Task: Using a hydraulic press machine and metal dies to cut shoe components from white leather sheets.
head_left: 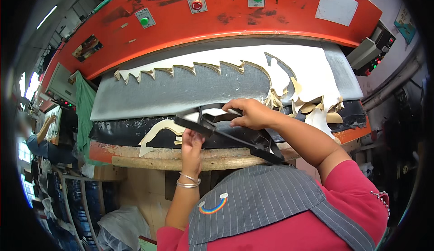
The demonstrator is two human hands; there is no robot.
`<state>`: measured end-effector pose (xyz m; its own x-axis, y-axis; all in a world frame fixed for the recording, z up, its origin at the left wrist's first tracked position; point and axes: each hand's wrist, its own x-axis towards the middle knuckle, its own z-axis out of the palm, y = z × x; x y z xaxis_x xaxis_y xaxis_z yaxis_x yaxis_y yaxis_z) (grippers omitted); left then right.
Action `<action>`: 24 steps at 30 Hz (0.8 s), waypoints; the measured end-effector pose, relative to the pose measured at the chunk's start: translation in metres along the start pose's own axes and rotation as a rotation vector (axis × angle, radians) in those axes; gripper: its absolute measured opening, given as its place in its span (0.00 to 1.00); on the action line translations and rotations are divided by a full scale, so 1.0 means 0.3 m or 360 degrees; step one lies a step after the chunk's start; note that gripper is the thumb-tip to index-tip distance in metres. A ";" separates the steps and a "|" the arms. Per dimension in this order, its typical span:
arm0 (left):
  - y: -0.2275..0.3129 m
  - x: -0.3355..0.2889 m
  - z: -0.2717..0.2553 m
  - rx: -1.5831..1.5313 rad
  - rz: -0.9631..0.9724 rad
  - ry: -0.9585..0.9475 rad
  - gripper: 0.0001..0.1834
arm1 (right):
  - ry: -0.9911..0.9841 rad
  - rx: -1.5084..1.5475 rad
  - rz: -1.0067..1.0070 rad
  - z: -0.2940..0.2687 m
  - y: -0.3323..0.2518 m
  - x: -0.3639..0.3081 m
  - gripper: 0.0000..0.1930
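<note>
A black strip-metal cutting die (pixel 205 126) is held tilted above the front edge of the bench, in front of my body. My left hand (pixel 192 143) grips its left end from below, fingers wrapped round the edge. My right hand (pixel 251 114) pinches its upper rim from the right, thumb and fingers curled. White material (pixel 218 112) shows inside the die's outline. Beyond my hands lies a stack of white sheet (pixel 303 63), its near edge cut into jagged, curved notches. A curved white offcut (pixel 162 126) lies left of my left hand.
A grey cutting board (pixel 149 95) carries the sheet. Behind it rises a red machine beam (pixel 226 13) with green buttons and a red one. Torn scraps (pixel 318 117) hang at the board's right. A wooden edge (pixel 149 162) runs along the front. Another person works far left.
</note>
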<state>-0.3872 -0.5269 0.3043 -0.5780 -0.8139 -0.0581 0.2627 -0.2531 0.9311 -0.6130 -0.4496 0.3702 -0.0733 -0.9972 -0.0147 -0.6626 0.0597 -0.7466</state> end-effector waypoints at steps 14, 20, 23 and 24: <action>0.166 0.018 0.287 -0.0731 -0.0402 -0.0480 0.47 | 0.0716 0.0950 -0.0532 -0.099 0.021 -0.047 0.21; 0.182 -0.050 0.261 -0.0689 -0.0510 -0.0955 0.60 | 0.1271 -0.0810 -0.1445 -0.188 -0.043 -0.130 0.08; 0.172 -0.065 0.221 -0.0432 -0.0429 -0.1090 0.43 | 0.1248 -0.0837 -0.1463 -0.156 -0.027 -0.166 0.08; 0.168 -0.062 0.192 -0.0063 -0.0381 -0.1221 0.40 | 0.1205 -0.0780 -0.1483 -0.144 -0.023 -0.175 0.08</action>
<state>-0.4078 -0.4944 0.3731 -0.9880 -0.1529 0.0223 0.0832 -0.4053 0.9104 -0.6367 -0.3957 0.4049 0.2661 -0.4081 0.8733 -0.8823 -0.4679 0.0502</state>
